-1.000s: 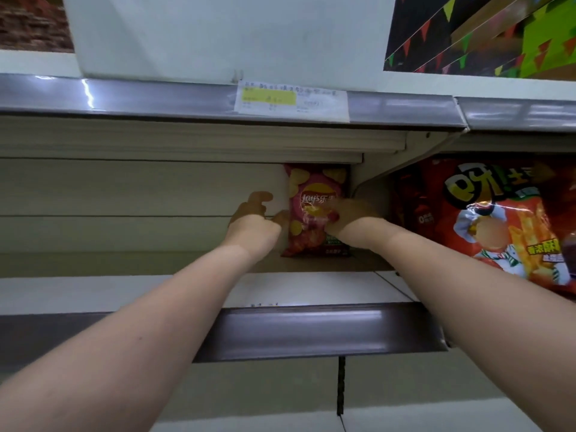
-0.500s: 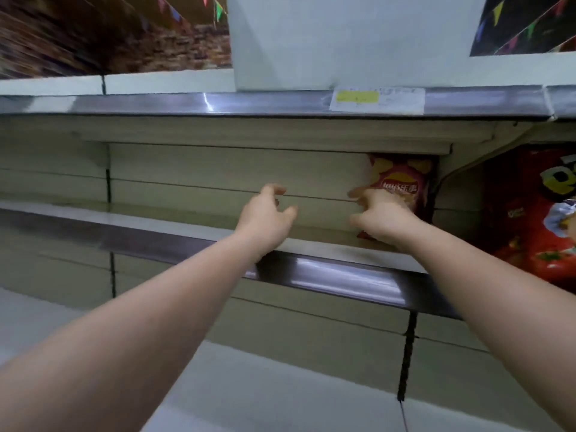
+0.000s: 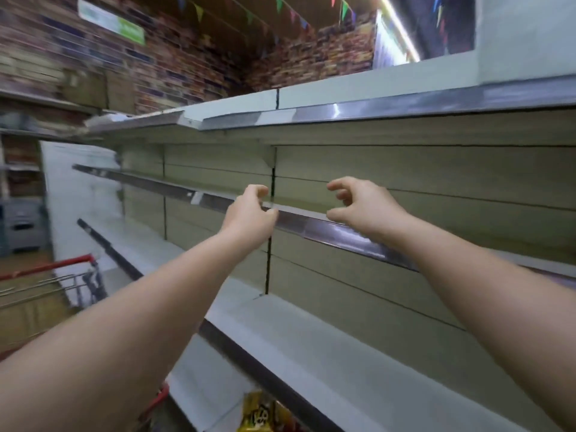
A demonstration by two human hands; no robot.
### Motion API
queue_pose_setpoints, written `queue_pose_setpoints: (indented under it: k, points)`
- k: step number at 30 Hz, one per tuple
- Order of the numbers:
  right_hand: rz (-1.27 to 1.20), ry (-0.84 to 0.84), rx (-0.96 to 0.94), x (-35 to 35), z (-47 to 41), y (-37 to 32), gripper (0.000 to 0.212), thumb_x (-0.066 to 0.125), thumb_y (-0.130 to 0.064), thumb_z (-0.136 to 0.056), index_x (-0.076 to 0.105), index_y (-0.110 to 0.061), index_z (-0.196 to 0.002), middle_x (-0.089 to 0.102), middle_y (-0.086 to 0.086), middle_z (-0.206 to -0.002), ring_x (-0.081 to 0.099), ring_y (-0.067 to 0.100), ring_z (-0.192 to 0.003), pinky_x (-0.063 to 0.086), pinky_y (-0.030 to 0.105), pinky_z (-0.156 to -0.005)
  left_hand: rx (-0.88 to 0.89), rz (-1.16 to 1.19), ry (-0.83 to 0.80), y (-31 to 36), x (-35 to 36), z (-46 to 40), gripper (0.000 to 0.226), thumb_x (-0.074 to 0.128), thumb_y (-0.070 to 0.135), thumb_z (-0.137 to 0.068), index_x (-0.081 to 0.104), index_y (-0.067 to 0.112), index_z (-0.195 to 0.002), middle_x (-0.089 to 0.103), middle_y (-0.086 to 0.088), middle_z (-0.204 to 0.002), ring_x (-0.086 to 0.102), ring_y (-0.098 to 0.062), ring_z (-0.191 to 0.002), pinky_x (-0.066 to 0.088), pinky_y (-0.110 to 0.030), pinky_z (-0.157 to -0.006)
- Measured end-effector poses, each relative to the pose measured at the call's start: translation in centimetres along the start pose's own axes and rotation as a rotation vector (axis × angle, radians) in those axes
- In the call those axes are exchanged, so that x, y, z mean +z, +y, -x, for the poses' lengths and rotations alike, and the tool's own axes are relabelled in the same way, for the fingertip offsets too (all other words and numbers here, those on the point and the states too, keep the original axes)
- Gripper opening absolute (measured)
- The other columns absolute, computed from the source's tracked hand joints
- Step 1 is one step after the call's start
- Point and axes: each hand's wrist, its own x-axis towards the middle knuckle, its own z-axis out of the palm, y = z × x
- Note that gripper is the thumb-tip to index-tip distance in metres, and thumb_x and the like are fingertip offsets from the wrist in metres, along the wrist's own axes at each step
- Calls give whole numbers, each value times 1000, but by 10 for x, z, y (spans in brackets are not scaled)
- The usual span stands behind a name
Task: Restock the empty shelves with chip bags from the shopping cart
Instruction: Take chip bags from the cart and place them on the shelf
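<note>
Supermarket shelves [image 3: 405, 244] run along a beige back panel, their metal edge strips bare of goods in this view. At the bottom edge a yellow chip bag [image 3: 258, 414] pokes up beside the red-trimmed cart [image 3: 78, 263]; its print is too blurred to read, as is the white price tag [image 3: 196, 198] on the middle shelf strip. Both hands hang in front of that strip: the left hand [image 3: 249, 216] and right hand [image 3: 358, 204] each have loosely curled fingers and hold nothing. Half a second ago the right hand was touching a red chip bag standing at the shelf's back; that bag and the yellow-striped label above it are now out of view, the camera having swung left. Coloured pennants [image 3: 280, 7] cross the ceiling.
</note>
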Motion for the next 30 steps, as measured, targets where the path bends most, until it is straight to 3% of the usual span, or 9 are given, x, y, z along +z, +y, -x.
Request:
queue_pose_setpoints:
  k: [6,9,13,16,22,26,28,30]
  points:
    - [-75,-123,-141,107,-44,-88,49,60,-25,-89,46,-22,-136,52,3,-135,51,18,-120,34,18,-85,-167,-20,141,-103,-104,-32,42,50,23,-95,41,17,-136,53,-7,-116,48,-20,-94,39,-27,-70]
    - [-102,-202,-189,159,-58,-124,50,61,-25,-88,46,-21,-136,53,3,-135,50,17,-122,34,19,-91,-252,-55,175,-150,-149,-37,43,49,25,-96,39,16,-137,50,-10,-129,52,-27,-110,46,-36,-90]
    - [-151,-317,-225,222,-71,-162,50,59,-27,-90,45,-21,-137,52,4,-135,50,18,-122,36,22,-91,-357,-99,248,-208,-191,-36,42,51,28,-95,42,17,-134,51,-1,-116,55,-22,-102,45,-35,-85]
    - [-187,-415,-245,268,-77,-180,50,58,-26,-91,43,-21,-138,50,5,-137,51,19,-119,36,21,-86,-443,-121,303,-246,-207,-33,41,49,28,-95,43,18,-135,50,1,-112,52,-17,-83,43,-31,-73]
    - [-279,-621,-238,363,-90,-187,51,56,-26,-92,41,-20,-140,48,8,-139,52,20,-113,39,24,-84,-583,-118,368,-316,-208,-31,42,51,26,-96,42,15,-135,53,-7,-125,51,-16,-83,41,-29,-70]
    - [-348,-734,-237,426,-105,-179,50,57,-30,-92,42,-21,-139,49,7,-138,53,13,-90,39,23,-78,-692,-112,408,-364,-193,-38,42,50,25,-97,42,15,-136,55,-2,-95,46,-11,-66,39,-25,-59]
    - [-372,-803,-234,458,-114,-172,51,57,-30,-92,41,-20,-140,50,6,-135,54,16,-97,42,26,-82,-742,-108,415,-389,-185,-41,43,49,26,-97,40,14,-137,57,-7,-114,51,-14,-77,42,-29,-65]
    - [-379,-867,-222,489,-121,-166,52,57,-31,-92,41,-19,-140,51,6,-135,54,21,-113,45,31,-92,-806,-107,434,-413,-178,-41,43,49,28,-97,41,13,-137,50,-10,-132,53,-20,-100,46,-34,-83]
